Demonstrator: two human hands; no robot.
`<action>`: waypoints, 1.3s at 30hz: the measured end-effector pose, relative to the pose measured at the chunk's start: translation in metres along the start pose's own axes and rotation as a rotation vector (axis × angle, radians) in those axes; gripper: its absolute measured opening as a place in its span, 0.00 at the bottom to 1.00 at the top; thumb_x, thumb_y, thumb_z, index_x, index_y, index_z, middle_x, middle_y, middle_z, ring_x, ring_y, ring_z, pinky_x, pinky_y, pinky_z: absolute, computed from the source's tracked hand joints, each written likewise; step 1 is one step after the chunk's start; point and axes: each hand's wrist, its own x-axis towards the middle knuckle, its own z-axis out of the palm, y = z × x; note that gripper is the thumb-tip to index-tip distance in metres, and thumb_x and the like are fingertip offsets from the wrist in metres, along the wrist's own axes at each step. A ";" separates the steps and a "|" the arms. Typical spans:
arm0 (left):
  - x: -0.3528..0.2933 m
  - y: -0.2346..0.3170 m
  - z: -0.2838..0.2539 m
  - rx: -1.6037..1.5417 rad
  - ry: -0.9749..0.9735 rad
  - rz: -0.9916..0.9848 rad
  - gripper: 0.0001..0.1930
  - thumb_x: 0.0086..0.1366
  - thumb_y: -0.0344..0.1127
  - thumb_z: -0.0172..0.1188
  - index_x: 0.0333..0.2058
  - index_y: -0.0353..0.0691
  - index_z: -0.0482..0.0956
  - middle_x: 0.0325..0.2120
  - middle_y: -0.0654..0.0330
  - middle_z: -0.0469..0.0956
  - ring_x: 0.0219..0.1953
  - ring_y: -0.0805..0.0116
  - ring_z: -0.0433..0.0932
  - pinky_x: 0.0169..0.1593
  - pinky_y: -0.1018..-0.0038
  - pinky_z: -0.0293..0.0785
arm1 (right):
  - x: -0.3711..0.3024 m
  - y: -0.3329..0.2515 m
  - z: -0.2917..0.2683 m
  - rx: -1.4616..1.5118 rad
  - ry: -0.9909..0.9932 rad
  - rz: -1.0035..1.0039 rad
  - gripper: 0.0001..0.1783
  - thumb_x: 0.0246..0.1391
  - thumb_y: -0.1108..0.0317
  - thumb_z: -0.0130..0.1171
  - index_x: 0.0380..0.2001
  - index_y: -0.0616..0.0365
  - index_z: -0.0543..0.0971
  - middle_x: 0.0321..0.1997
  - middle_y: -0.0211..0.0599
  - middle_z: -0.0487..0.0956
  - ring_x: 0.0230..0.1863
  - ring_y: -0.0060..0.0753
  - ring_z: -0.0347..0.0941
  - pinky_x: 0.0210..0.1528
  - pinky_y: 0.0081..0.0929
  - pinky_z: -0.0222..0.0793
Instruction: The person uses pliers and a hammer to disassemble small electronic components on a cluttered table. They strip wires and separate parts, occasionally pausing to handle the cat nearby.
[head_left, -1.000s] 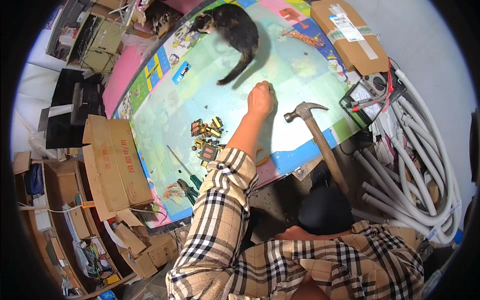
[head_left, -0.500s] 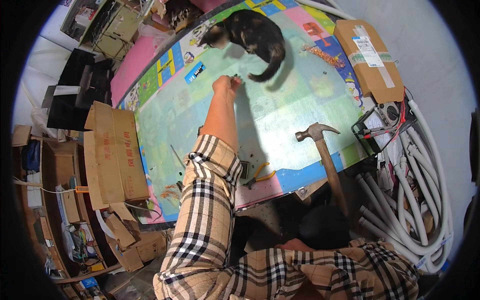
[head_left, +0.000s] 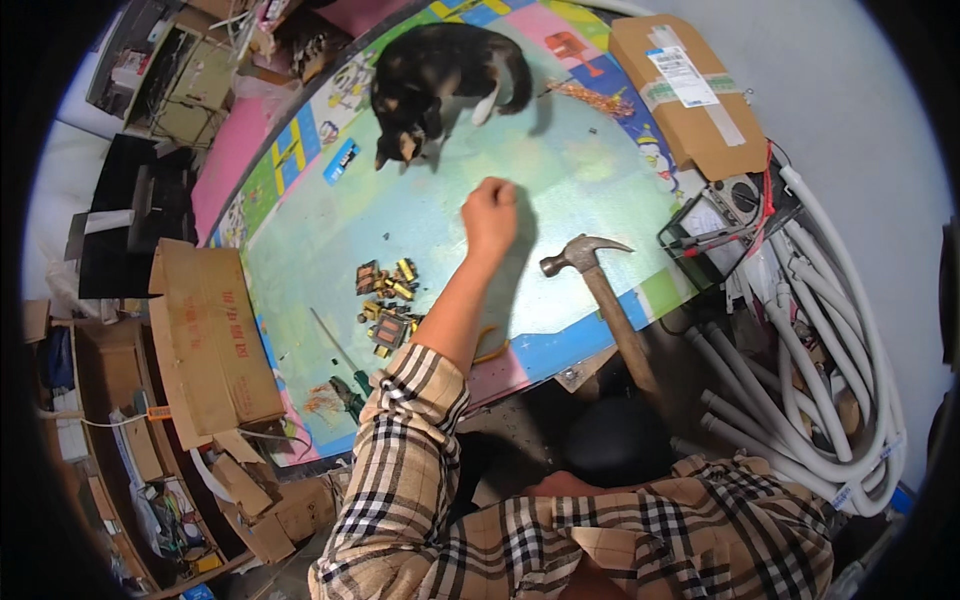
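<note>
My left hand [head_left: 490, 218] is closed over the middle of the table mat [head_left: 560, 205], its fingers curled under; whatever they hold is hidden. Left of its forearm lies a cluster of small parts with brass-coloured pieces and copper windings [head_left: 390, 300]. A screwdriver [head_left: 345, 355] and a pair of dark green-handled pliers [head_left: 348, 398] lie farther left. Yellow handles [head_left: 490, 345] show partly behind my forearm. To the right, a claw hammer [head_left: 606, 295] rests with its handle over the near edge. Only a patch of my right hand [head_left: 565, 485] shows low down, its fingers hidden.
A cat [head_left: 440, 75] stands at the far side, head lowered, beside a small blue card [head_left: 341, 162]. Copper wire [head_left: 595, 97] lies behind it. Cardboard boxes [head_left: 690, 95] flank the table. A multimeter [head_left: 740, 200] and white pipes [head_left: 810, 390] are at right.
My left hand has drawn back toward me and a little right, uncovering the small parts. The cat has turned and lowered its head. The whole view has shifted slightly.
</note>
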 end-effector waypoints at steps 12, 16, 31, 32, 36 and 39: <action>0.059 0.073 0.118 0.501 -0.159 0.655 0.04 0.54 0.26 0.51 0.27 0.36 0.75 0.30 0.52 0.73 0.40 0.51 0.73 0.43 0.61 0.72 | -0.007 0.008 -0.019 0.010 -0.037 -0.063 0.13 0.53 0.65 0.49 0.40 0.55 0.76 0.36 0.50 0.79 0.38 0.51 0.77 0.39 0.44 0.73; 0.028 0.057 0.088 0.204 0.056 0.267 0.04 0.51 0.27 0.55 0.26 0.35 0.77 0.28 0.48 0.78 0.30 0.52 0.77 0.35 0.61 0.72 | -0.009 0.006 -0.022 0.005 -0.059 -0.062 0.13 0.53 0.65 0.49 0.40 0.55 0.76 0.36 0.50 0.79 0.38 0.51 0.77 0.39 0.44 0.73; -0.110 0.030 -0.084 -0.526 -0.144 -0.506 0.14 0.67 0.35 0.52 0.44 0.29 0.74 0.30 0.55 0.79 0.30 0.68 0.78 0.39 0.72 0.75 | -0.025 -0.021 -0.021 -0.100 -0.070 -0.042 0.13 0.52 0.66 0.50 0.41 0.56 0.75 0.34 0.51 0.79 0.37 0.51 0.77 0.37 0.44 0.73; -0.145 0.029 -0.102 -0.502 -0.269 -0.500 0.13 0.67 0.36 0.53 0.41 0.30 0.75 0.28 0.57 0.78 0.28 0.70 0.77 0.37 0.73 0.74 | -0.028 -0.028 -0.021 -0.120 -0.069 -0.046 0.13 0.51 0.66 0.50 0.41 0.56 0.75 0.34 0.51 0.79 0.36 0.51 0.77 0.37 0.44 0.73; -0.260 0.058 -0.153 -0.631 -0.547 -0.614 0.13 0.68 0.38 0.51 0.43 0.33 0.75 0.31 0.61 0.78 0.31 0.73 0.75 0.39 0.76 0.72 | -0.037 -0.059 -0.027 -0.240 0.031 0.013 0.13 0.51 0.66 0.50 0.41 0.56 0.75 0.34 0.51 0.79 0.36 0.51 0.77 0.36 0.44 0.73; -0.323 0.074 -0.172 -0.584 -0.751 -0.542 0.18 0.70 0.44 0.47 0.46 0.33 0.74 0.33 0.60 0.78 0.35 0.73 0.76 0.40 0.76 0.73 | -0.033 -0.056 -0.016 -0.431 0.469 0.016 0.07 0.46 0.68 0.53 0.21 0.58 0.77 0.17 0.47 0.77 0.20 0.49 0.76 0.25 0.46 0.72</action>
